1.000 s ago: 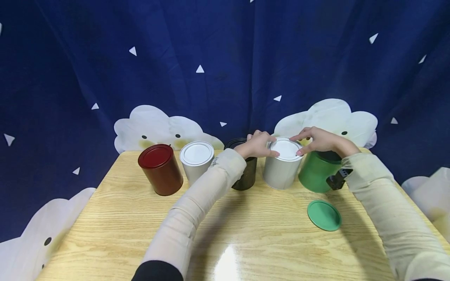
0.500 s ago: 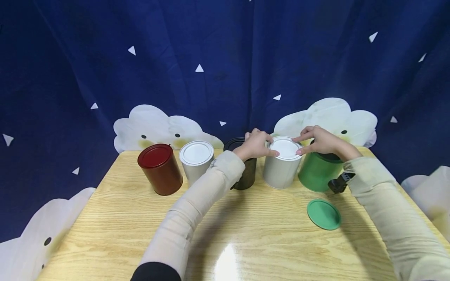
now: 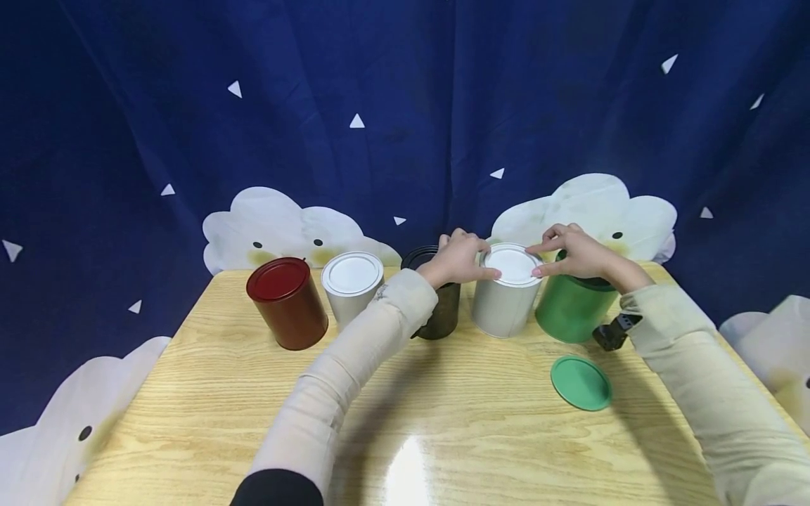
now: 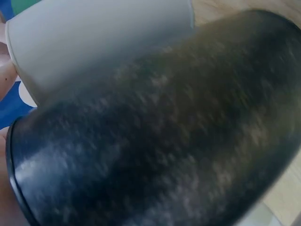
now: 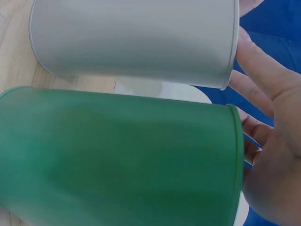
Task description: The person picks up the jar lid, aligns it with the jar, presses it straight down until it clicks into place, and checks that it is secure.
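Note:
On the right side of the table a white can (image 3: 502, 309) stands upright, its white lid (image 3: 515, 266) on top. My left hand (image 3: 457, 258) has thumb and forefinger spread at the lid's left edge. Facing it, my right hand (image 3: 581, 254) touches the right edge with thumb and forefinger. Under the left hand is a black can (image 3: 446, 316), which fills most of the left wrist view. A green can (image 3: 566, 309) stands beneath the right hand, its top partly covered. Thumb and extended fingers of the right hand show at the white can's rim in the right wrist view.
A loose green lid (image 3: 581, 383) lies flat in front of the green can. To the left stand a dark red can (image 3: 294, 320) and a second white can (image 3: 351, 303), both lidded. A blue curtain (image 3: 405, 105) hangs behind the wooden table (image 3: 240, 422).
The right hand's wrist has risen a little and turned slightly, while its fingertips stay at the white lid's edge. The left hand and the cans hold nearly the same place.

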{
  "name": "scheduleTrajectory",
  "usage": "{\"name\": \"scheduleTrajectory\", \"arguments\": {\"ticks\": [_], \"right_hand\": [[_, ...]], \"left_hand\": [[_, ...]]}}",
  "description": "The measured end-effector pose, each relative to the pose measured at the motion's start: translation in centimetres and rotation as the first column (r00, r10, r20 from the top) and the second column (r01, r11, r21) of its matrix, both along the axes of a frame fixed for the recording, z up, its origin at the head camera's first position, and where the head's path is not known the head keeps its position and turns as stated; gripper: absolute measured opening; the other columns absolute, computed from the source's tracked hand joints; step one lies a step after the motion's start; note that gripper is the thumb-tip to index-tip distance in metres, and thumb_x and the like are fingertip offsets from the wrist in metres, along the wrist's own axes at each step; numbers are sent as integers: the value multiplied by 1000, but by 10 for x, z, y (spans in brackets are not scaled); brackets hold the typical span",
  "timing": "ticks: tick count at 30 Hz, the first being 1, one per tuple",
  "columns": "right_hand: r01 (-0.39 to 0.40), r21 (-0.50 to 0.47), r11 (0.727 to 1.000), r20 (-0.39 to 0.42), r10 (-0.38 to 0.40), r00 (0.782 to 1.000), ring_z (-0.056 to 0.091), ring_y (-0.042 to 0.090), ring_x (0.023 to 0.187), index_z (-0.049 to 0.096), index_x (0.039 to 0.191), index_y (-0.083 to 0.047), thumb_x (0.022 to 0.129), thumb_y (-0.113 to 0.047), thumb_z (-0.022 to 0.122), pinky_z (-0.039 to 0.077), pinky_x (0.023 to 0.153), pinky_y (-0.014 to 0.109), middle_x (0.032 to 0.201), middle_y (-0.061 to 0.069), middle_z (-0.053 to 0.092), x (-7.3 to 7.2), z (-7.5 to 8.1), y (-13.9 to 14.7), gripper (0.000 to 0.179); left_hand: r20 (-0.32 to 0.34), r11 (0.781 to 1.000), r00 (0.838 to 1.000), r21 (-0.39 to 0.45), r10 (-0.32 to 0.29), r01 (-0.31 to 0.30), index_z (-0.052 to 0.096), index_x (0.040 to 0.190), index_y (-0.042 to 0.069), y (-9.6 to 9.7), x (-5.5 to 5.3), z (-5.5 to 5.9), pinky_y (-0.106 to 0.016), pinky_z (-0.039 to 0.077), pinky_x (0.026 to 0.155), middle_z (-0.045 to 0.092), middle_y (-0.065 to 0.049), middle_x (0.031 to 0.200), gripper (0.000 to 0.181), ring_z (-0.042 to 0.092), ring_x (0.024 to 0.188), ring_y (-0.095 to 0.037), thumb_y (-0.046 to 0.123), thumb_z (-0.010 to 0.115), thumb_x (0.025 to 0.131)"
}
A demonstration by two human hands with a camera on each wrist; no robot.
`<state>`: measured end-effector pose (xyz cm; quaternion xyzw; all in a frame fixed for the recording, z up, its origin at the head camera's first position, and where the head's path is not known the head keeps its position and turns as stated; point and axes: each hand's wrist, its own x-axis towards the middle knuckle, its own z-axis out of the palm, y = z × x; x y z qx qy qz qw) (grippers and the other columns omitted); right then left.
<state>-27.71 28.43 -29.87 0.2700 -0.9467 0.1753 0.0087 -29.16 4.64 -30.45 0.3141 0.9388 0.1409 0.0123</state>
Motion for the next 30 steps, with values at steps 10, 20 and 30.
{"name": "scheduleTrajectory", "arguments": {"ticks": [10,20,30], "right_hand": [[-35,-53,998,-151,27,988,41,30,89,65,110,-1,66,-23,81,35,72,42,102,18,53,15,0,9,51],[-39,-143,989,-219,7,976,41,24,86,69,101,1,63,-17,82,33,70,38,96,8,51,36,3,13,45],[-18,-266,964,-213,-41,976,45,14,73,67,103,-2,68,-13,80,35,58,22,93,5,57,68,2,19,40]], "left_hand": [[-106,996,991,32,-77,81,50,130,15,-10,11,1,-35,29,85,52,-2,124,60,40,110,-18,47,62,81],[-115,979,977,69,-181,190,51,129,13,-17,30,1,-34,30,87,51,-3,127,57,40,113,-19,44,62,83],[-200,928,947,230,-250,294,52,125,10,-19,55,-6,-33,32,84,57,-3,113,52,44,103,-17,33,67,81]]}}
